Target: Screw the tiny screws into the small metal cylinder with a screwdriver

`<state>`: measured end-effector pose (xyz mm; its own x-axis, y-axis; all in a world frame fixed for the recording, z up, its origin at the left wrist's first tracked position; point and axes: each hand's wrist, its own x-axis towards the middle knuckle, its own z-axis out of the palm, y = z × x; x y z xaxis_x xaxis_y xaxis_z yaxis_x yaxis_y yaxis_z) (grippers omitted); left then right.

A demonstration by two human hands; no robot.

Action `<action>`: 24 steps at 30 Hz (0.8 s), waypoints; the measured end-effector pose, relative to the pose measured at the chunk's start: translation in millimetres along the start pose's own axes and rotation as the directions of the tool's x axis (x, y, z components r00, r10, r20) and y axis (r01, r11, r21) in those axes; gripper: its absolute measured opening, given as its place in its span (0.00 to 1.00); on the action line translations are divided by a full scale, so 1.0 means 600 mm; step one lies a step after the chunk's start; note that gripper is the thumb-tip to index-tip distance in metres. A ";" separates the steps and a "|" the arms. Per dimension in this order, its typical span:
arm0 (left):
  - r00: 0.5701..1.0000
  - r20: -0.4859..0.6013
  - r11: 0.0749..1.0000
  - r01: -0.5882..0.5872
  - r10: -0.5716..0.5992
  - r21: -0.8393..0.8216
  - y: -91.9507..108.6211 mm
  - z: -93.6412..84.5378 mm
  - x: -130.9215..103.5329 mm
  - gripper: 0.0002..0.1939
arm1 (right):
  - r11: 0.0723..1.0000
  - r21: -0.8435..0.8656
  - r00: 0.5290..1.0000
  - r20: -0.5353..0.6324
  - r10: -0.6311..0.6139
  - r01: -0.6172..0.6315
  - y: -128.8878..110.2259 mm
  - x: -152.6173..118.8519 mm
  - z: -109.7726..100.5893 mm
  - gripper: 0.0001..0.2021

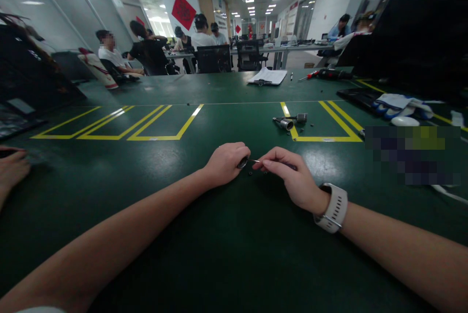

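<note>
Closed around a dark round metal part point(243, 162), my left hand point(227, 163) sits just above the green table, and most of the part is hidden in the fingers. My right hand point(288, 169) grips a thin screwdriver point(291, 165) with a dark handle. Its narrow metal tip points left and reaches the open end of the part. Tiny dark nut-like pieces point(250, 173) lie on the table under the tip. Beyond my right hand, two metal cylinders with shafts, one in front point(286, 124) and one behind point(302, 117), lie across a yellow tape line.
Yellow tape outlines point(153, 138) mark the green table point(164, 88). A clipboard with paper point(268, 76), a red-handled screwdriver point(310, 75) and gloves point(402, 106) lie farther back. At the left edge is another person's hand point(12, 169). Several people sit beyond the table.
</note>
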<state>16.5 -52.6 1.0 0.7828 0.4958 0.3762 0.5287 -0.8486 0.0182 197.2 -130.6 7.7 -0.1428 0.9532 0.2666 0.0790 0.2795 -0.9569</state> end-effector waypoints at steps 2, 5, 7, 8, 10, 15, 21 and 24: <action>1.000 0.000 1.000 -0.004 0.004 -0.009 -0.001 0.000 0.000 0.04 | 0.997 0.074 0.999 -0.001 0.036 -0.036 0.004 0.004 -0.001 0.06; 1.000 -0.010 0.999 -0.012 0.012 -0.044 -0.003 0.001 0.000 0.03 | 0.990 0.134 0.998 -0.016 0.055 -0.053 0.006 0.005 -0.002 0.05; 1.000 -0.028 0.997 -0.009 0.007 -0.072 -0.005 0.002 0.000 0.03 | 0.994 0.109 0.999 -0.030 0.033 -0.030 0.005 0.003 -0.002 0.06; 0.999 -0.038 0.997 -0.004 0.001 -0.082 -0.005 0.003 0.000 0.03 | 0.996 0.091 0.999 -0.033 0.013 -0.010 0.004 0.002 -0.002 0.06; 0.999 -0.047 0.996 0.004 -0.008 -0.092 -0.006 0.004 0.000 0.03 | 0.997 0.068 1.000 -0.024 -0.018 0.020 0.003 -0.001 -0.002 0.06; 1.000 -0.023 0.998 -0.022 0.021 -0.062 -0.004 0.002 0.000 0.02 | 0.997 0.081 0.999 0.041 -0.013 0.010 -0.001 -0.002 -0.001 0.06; 0.999 -0.004 0.999 -0.052 0.052 0.007 0.002 -0.002 0.000 0.03 | 0.999 0.035 1.000 0.017 -0.007 0.007 -0.005 -0.003 -0.003 0.07; 0.999 0.013 0.999 -0.037 0.036 0.026 0.004 -0.003 0.001 0.04 | 1.000 0.011 0.999 -0.035 -0.010 0.010 -0.001 -0.003 -0.004 0.07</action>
<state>17.9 -54.8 3.2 0.8055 0.4670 0.3648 0.5081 -0.8611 -0.0194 199.7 -132.3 8.2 -0.1089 0.9539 0.2796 0.0669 0.2877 -0.9554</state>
